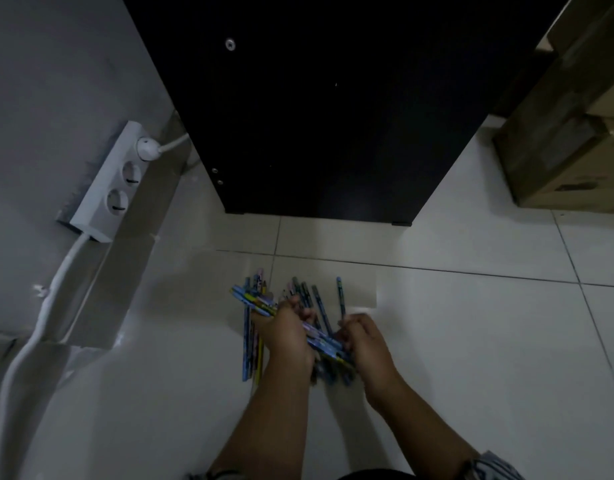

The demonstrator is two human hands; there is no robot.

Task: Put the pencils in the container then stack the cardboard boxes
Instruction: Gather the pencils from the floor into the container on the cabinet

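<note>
Pale glossy floor tiles (pixel 471 341) filled the near half of the scene, with a grey wall (pixel 56 81) on the left and a tall black cabinet (pixel 333 116) standing at the far middle. Both hands worked low over the floor, just near of the cabinet's foot. The left hand (pixel 284 329) was curled around a bundle of pencils (pixel 260 301), whose long axis ran diagonally from far left down to near right, crossing into the right hand (pixel 366 337), which closed on the bundle's near end. More pencils lay or stood loose around them: a few (pixel 247 348) lay on the tile to the left, lined up near-to-far, and several others (pixel 321 306) poked up between the hands, pointing toward the cabinet.

Open tile stretched to the right and nearer the camera, with nothing on it. To the left the room was tighter, where a white power strip (pixel 104 188) was fixed to the wall with a plug (pixel 148 148) in its far socket and a thick white cable (pixel 39 323) trailing down.

At the far right stood stacked cardboard boxes (pixel 568 140), shut, contents unseen.
</note>
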